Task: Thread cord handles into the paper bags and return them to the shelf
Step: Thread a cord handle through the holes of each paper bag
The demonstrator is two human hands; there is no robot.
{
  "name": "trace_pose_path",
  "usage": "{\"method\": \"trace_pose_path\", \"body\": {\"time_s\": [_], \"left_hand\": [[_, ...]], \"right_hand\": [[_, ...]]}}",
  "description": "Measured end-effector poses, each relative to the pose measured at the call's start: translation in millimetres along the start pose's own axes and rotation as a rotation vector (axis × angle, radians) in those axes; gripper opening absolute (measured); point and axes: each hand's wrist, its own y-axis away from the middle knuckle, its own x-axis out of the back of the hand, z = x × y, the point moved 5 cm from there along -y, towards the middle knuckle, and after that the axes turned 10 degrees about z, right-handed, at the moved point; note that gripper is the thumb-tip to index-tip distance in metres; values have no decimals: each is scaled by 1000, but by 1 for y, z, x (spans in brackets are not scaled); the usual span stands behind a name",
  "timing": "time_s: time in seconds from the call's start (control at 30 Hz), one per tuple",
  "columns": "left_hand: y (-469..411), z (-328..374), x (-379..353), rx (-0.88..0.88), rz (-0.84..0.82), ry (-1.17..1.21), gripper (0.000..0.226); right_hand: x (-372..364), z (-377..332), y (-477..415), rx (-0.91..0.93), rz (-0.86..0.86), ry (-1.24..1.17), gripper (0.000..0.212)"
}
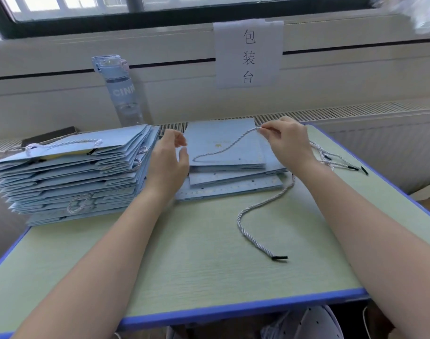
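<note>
Pale green laminate of the table (184,265) lies nearest. On it at five o'clock trails a twisted white cord (239,219), its black tip toward the person. Further in, the left hand (170,157) hovers with fingers loosely spread, gripping nothing, beside the flat stack of unthreaded bags (228,172) at twelve o'clock. The right hand (289,140) pinches a length of cord (233,140) between thumb and fingertips above the top bag; whether it joins the trailing one I cannot tell. Spare cords (336,160) lie at two o'clock. At nine o'clock, the taller stack of finished bags (69,167) shows handles. Most look threaded; several are left, with no shelf in view.
</note>
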Motion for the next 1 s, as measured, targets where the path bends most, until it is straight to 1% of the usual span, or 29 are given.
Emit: {"method": "trace_pose_path", "body": {"time_s": [0.07, 0.13, 0.17, 0.23, 0.27, 0.3, 0.37, 0.47, 0.53, 0.6, 0.67, 0.77, 0.83, 0.9, 0.93, 0.97, 1.0], "left_hand": [[2, 11, -3, -55, -32, 35, 13], [6, 23, -10, -128, -95, 79, 26], [9, 30, -13, -152, -116, 103, 28], [12, 39, -13, -197, -110, 135, 20], [12, 40, -11, -213, -76, 131, 17], [9, 37, -7, -206, -26, 121, 18], [1, 23, 2, -96, 56, 148, 21], [-8, 2, 9, 169, 70, 330, 25], [-9, -3, 9, 323, 88, 405, 28], [-8, -6, 8, 438, 120, 461, 32], [-6, -8, 5, 515, 132, 479, 32], [-5, -12, 6, 586, 163, 488, 28], [-6, -14, 9, 611, 154, 465, 38], [-6, -17, 10, 623, 139, 443, 51], [-6, -16, 10, 611, 143, 432, 53], [-5, -14, 11, 562, 163, 404, 51], [-6, -8, 14, 451, 199, 352, 48]], "right_hand": [[-2, -24, 2, 116, 4, -96, 18], [-6, -46, 9, 236, -19, -162, 17], [-9, -56, 13, 279, -32, -188, 17], [-13, -67, 18, 341, -55, -212, 17], [-14, -68, 20, 354, -67, -213, 17], [-15, -66, 19, 351, -77, -211, 17], [-14, -56, 16, 306, -82, -202, 17], [-10, -39, 9, 218, -83, -183, 17], [-10, -30, 7, 163, -104, -162, 16], [-13, -23, 7, 134, -156, -127, 16], [-18, -21, 11, 154, -219, -78, 17], [-25, -19, 17, 156, -293, 0, 18], [-25, -14, 16, 127, -294, 55, 18], [-22, -8, 13, 50, -272, 74, 18], [-21, -6, 12, 6, -263, 73, 18], [-20, -3, 10, -31, -258, 73, 18], [-19, -2, 10, -55, -253, 79, 17]]}}
